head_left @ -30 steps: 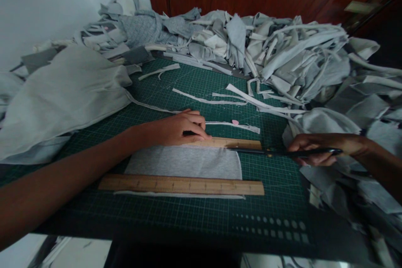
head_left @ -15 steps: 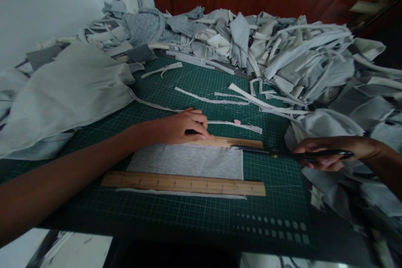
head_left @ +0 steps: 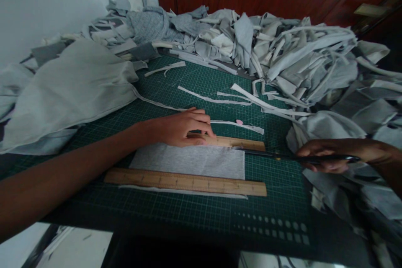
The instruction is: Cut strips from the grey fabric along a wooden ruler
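Note:
A light grey piece of fabric [head_left: 188,161] lies flat on the green cutting mat [head_left: 276,201]. One wooden ruler [head_left: 241,142] lies along its far edge, and my left hand [head_left: 185,127] presses down on that ruler with bent fingers and the thumb apart. A second wooden ruler [head_left: 188,182] lies across the near edge, untouched. In my right hand [head_left: 326,157] is a pair of black scissors [head_left: 260,153], its blades pointing left and the tips at the fabric's far right corner, against the ruler. How far the blades are apart is hard to make out.
Narrow fabric strips [head_left: 216,99] and a small pink piece [head_left: 239,122] lie beyond the far ruler. A heap of grey and white scraps [head_left: 301,58] lines the back and right side. A large pale cloth [head_left: 75,79] covers the left, near the wall.
The whole view has shifted slightly. Both hands keep nearly the same places, my left on the ruler and my right with the scissors at the fabric's corner.

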`<state>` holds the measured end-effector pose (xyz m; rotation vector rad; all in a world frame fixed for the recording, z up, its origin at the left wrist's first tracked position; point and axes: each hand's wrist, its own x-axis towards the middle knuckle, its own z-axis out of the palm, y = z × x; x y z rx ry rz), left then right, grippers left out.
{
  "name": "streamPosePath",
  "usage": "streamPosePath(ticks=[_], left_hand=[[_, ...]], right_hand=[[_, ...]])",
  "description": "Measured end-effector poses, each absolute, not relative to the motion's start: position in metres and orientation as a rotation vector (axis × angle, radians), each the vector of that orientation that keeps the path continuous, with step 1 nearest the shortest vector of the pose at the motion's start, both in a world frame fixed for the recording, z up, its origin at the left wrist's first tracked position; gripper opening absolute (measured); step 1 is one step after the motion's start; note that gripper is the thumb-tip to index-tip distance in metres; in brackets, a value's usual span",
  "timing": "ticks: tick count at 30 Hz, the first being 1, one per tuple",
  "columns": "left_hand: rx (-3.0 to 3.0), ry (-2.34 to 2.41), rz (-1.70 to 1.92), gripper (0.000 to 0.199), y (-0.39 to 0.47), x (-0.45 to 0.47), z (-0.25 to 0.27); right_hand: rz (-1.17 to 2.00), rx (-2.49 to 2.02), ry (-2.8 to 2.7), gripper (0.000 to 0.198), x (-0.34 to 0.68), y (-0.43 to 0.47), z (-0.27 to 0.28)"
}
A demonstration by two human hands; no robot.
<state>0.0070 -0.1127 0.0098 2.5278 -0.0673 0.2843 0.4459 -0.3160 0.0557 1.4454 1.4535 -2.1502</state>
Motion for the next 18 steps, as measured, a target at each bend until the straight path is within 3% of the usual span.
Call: streamPosePath(ticks=[6, 18], left_hand=[[2.566, -0.093, 0.287, 0.022, -0.112, 0.007, 0.009], [2.86, -0.098, 0.299, 0.02, -0.123, 0.003, 0.016]], right_hand=[[-2.354, 1.416, 1.37, 0.048, 0.439, -0.305, 0.05], [-2.313, 1.621, 1.36, 0.047, 0.437, -0.324, 0.052]])
